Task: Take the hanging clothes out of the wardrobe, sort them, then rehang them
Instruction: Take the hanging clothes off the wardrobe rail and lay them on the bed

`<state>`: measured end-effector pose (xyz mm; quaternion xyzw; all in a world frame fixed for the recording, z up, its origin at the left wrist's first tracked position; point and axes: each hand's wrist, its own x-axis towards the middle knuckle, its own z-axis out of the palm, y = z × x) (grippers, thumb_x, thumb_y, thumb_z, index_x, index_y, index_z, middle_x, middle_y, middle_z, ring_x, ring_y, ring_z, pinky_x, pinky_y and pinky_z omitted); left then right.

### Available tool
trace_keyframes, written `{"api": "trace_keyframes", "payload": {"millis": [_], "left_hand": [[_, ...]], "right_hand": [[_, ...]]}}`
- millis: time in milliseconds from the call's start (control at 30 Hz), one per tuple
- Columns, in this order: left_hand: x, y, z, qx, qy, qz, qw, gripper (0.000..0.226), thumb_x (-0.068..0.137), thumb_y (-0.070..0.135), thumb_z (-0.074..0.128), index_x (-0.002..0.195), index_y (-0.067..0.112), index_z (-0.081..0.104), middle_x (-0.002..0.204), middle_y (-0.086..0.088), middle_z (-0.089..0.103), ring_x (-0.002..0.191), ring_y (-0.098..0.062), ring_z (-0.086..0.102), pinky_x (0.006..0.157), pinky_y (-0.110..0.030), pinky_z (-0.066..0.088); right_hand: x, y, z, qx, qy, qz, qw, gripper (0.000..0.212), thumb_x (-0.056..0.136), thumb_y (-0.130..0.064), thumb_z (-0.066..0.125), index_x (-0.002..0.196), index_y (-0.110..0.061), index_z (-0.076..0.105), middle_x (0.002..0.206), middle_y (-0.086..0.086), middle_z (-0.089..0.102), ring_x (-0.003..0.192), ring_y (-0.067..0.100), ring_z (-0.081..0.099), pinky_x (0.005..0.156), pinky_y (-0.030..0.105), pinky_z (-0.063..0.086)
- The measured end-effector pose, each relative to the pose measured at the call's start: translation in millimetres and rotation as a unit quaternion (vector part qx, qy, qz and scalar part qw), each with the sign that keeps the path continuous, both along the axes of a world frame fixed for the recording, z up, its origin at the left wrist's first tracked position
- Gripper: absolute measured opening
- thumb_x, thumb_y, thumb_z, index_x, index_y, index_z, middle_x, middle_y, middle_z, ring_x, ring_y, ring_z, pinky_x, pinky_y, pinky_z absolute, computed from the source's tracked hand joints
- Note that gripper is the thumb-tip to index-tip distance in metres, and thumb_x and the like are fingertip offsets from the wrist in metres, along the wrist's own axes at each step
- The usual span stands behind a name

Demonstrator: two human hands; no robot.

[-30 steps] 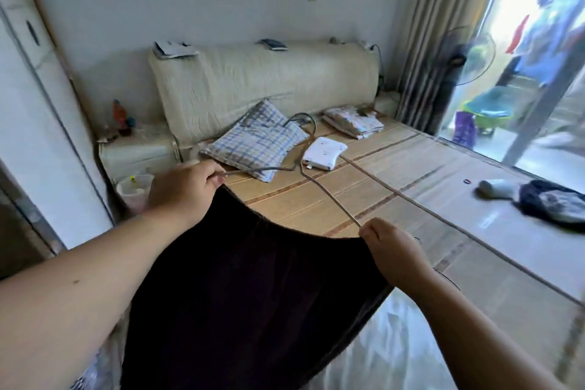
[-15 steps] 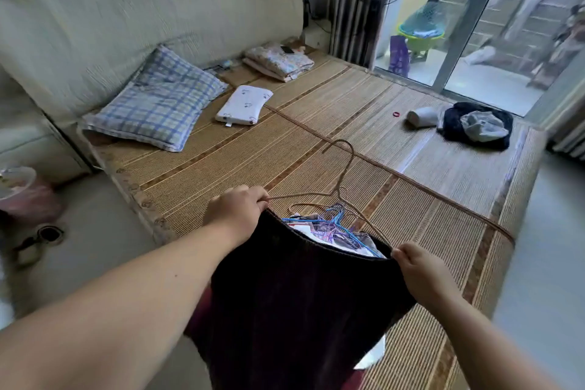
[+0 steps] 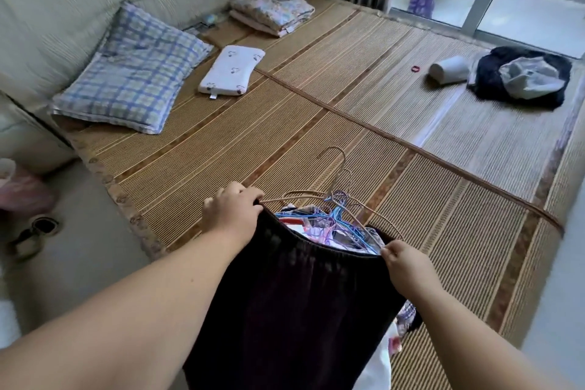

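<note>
Hands grip a dark garment (image 3: 300, 294) by its waistband. Your left hand (image 3: 232, 212) curls round one end, closing on a tan wire as well. Your right hand (image 3: 406, 263) pinches the other end between thumb and fingertips. The garment hangs spread over the near edge of the bamboo mat (image 3: 253, 149). Just behind it on the mat lie tangled wire hangers (image 3: 340, 212) and colourful clothes (image 3: 316, 228).

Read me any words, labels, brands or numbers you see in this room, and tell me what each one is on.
No readable text anywhere in view.
The white pillow bears only printed pictures; its sewn tag is too small to read.
The dark garment shows no label.
</note>
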<state>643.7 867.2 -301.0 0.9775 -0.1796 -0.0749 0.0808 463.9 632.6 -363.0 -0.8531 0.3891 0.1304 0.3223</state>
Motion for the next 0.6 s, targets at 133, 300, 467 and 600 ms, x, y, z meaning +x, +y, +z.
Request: {"api": "trace_keyframes", "payload": {"millis": [133, 300, 467, 600], "left_hand": [[-7, 10, -18, 0.011, 0.047, 0.004, 0.999, 0.040, 0.090, 0.035, 0.055, 0.129, 0.039, 0.050, 0.144, 0.003, 0.037, 0.132, -0.020, 0.036, 0.107, -0.044, 0.028], [-24, 52, -24, 0.074, 0.101, 0.023, 0.992, 0.045, 0.091, 0.034, 0.052, 0.135, 0.040, 0.042, 0.154, 0.003, 0.024, 0.140, -0.020, 0.025, 0.114, -0.048, 0.019], [-32, 95, 18, 0.037, 0.119, 0.043, 0.991, 0.050, 0.089, 0.038, 0.050, 0.138, 0.040, 0.038, 0.154, 0.006, 0.024, 0.139, -0.018, 0.028, 0.112, -0.047, 0.020], [-47, 146, 78, 0.009, 0.063, 0.061, 0.996, 0.056, 0.090, 0.038, 0.050, 0.143, 0.039, 0.031, 0.155, 0.006, 0.024, 0.139, -0.018, 0.030, 0.112, -0.047, 0.020]], "right_hand": [[14, 15, -12, -0.023, 0.073, 0.117, 0.990, 0.055, 0.090, -0.039, 0.054, 0.140, -0.023, 0.038, 0.138, 0.003, 0.051, 0.126, 0.023, 0.047, 0.098, 0.030, 0.040], [36, 63, -6, 0.004, 0.061, 0.251, 0.966, 0.061, 0.083, -0.030, 0.054, 0.141, -0.029, 0.035, 0.145, -0.004, 0.041, 0.129, 0.019, 0.043, 0.101, 0.033, 0.041], [74, 123, 37, -0.016, 0.006, 0.334, 0.942, 0.064, 0.087, -0.033, 0.052, 0.145, -0.033, 0.026, 0.154, -0.008, 0.026, 0.136, 0.018, 0.036, 0.102, 0.035, 0.041], [111, 198, 99, -0.041, -0.114, 0.411, 0.903, 0.063, 0.089, -0.030, 0.054, 0.146, -0.031, 0.026, 0.155, -0.006, 0.024, 0.138, 0.019, 0.033, 0.106, 0.037, 0.038]]}}
